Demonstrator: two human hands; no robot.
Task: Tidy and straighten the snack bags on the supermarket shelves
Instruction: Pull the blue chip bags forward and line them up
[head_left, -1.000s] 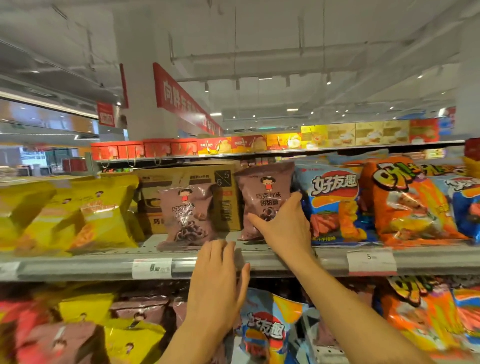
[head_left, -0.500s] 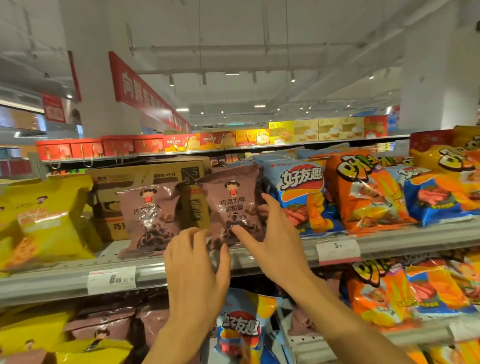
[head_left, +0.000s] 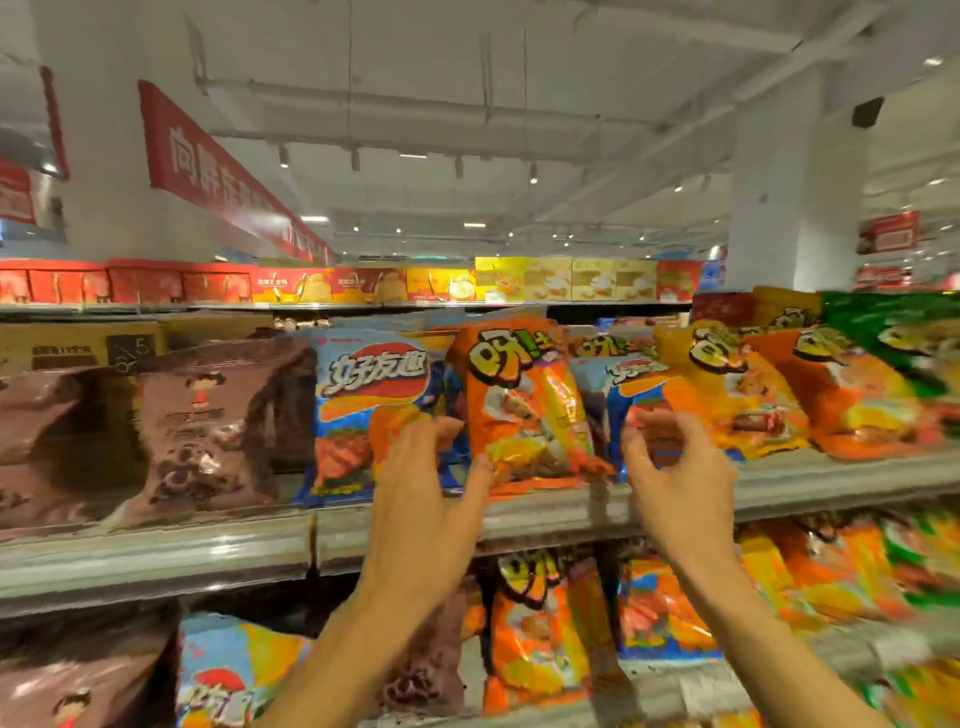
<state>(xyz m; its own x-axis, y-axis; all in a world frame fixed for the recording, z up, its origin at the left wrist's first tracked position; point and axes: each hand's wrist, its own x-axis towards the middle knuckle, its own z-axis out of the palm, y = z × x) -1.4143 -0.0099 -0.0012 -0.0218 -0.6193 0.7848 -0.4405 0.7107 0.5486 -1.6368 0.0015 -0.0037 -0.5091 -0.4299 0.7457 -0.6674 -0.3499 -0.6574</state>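
**Moving right along the shelf, from the brown bags to the orange one**

Shifting your attention rightward, you have left the brown chocolate bag (head_left: 208, 431) you were touching a second ago; it now stands at nine o'clock of your hands, upright and apparently settled. By my reading, that section is finished and the next one is starting.

Your left hand (head_left: 423, 512) is spread open, fingertips at the lower left corner of the orange snack bag (head_left: 524, 410), thumb close under its bottom edge; blur hides whether it presses yet. Your right hand (head_left: 675, 483) is open and curled, fingers apart, clamped on nothing, in front of the blue bag (head_left: 631, 395) at three o'clock of the orange one. The orange bag stands on the upper shelf (head_left: 156, 561) near its front lip, leaning slightly, between the two hands.

Around it: a blue-and-red chip bag (head_left: 371, 410) sits just beside at nine o'clock, partly behind your left hand. Further toward three o'clock, yellow-orange bags (head_left: 737, 395) overlap each other and tilt, so they probably need straightening too. Bags are packed close, so pushing one may shove its neighbours. A lower shelf of mixed bags (head_left: 540, 634) lies at six o'clock, behind your forearms.
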